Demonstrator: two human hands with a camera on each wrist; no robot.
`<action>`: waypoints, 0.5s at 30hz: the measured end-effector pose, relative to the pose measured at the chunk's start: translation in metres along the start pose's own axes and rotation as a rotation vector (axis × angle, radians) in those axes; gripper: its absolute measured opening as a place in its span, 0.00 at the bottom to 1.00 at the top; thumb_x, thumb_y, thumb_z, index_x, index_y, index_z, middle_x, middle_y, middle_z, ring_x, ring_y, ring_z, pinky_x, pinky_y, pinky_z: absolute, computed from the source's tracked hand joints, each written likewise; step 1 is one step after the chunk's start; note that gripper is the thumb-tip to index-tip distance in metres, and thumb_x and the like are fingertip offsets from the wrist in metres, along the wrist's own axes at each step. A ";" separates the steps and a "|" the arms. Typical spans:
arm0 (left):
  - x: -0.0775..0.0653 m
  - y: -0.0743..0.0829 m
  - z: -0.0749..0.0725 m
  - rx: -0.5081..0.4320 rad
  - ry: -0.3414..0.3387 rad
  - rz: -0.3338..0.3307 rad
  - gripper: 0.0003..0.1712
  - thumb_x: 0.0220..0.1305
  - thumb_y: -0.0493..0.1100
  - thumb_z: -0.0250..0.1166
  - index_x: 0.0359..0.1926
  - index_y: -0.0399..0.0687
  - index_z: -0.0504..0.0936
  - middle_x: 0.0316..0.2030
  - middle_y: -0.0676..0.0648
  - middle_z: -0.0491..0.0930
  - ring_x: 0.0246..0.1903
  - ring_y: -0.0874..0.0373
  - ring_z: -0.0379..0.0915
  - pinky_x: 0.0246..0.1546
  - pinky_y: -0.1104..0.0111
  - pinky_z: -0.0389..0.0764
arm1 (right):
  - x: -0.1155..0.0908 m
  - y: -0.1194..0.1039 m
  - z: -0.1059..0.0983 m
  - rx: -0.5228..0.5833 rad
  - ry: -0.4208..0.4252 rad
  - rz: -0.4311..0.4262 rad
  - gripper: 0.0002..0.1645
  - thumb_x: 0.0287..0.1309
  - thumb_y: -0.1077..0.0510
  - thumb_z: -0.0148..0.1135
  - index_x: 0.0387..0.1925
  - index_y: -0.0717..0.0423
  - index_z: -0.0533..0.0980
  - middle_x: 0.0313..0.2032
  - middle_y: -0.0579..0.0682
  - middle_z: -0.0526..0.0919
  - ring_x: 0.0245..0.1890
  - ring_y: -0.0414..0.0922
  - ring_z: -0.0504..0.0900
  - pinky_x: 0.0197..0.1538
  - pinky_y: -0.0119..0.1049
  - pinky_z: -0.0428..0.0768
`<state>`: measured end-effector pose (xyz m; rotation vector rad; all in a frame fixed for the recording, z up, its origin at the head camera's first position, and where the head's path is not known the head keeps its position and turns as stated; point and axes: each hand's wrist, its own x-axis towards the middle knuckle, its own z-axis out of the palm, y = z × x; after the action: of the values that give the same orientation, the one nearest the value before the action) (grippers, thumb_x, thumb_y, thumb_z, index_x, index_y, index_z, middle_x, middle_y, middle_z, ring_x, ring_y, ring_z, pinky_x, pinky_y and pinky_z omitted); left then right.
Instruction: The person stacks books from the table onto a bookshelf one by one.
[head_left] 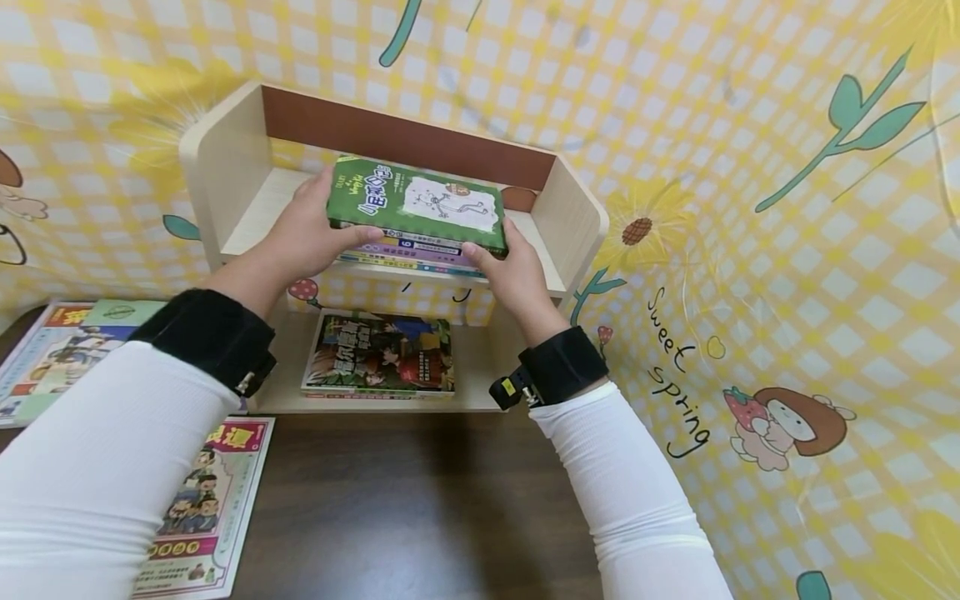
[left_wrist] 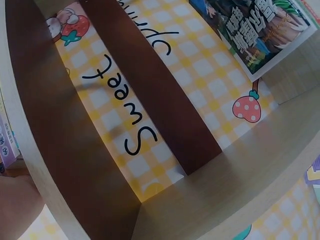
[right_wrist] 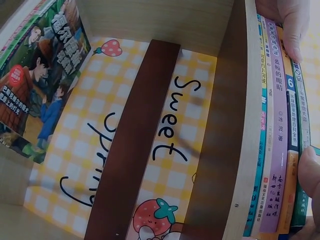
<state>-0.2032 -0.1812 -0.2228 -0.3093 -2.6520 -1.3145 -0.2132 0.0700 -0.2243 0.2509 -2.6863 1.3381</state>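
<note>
A green comic book point(head_left: 416, 200) with a white cartoon panel lies on top of a stack of books point(head_left: 408, 257) on the upper shelf. My left hand point(head_left: 311, 229) grips its left end, thumb along the front edge. At the right end, my right hand point(head_left: 517, 271) holds the same book, its thumb over the front edge. Spines show in the right wrist view, among them a purple book point(right_wrist: 280, 125) and the green one's spine, with both hands partly visible. Only part of the left hand point(left_wrist: 20, 205) appears in the left wrist view; fingers behind the book are hidden.
The pale wooden shelf unit point(head_left: 581, 221) stands against a yellow checked wall covering. Its lower shelf holds a small stack topped by a dark illustrated book point(head_left: 378, 354). Colourful magazines point(head_left: 213, 500) lie on the brown tabletop point(head_left: 390, 492) at the left.
</note>
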 end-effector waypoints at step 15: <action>-0.016 -0.009 -0.001 0.021 0.090 -0.071 0.64 0.60 0.62 0.64 0.75 0.48 0.25 0.75 0.39 0.26 0.74 0.40 0.27 0.69 0.42 0.43 | 0.002 0.007 0.014 0.087 0.025 -0.085 0.40 0.62 0.45 0.61 0.71 0.49 0.58 0.62 0.51 0.70 0.62 0.45 0.68 0.63 0.42 0.69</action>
<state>-0.1904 -0.1888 -0.2326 -0.1499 -2.6220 -1.2879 -0.2172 0.0623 -0.2375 0.3503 -2.5700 1.4248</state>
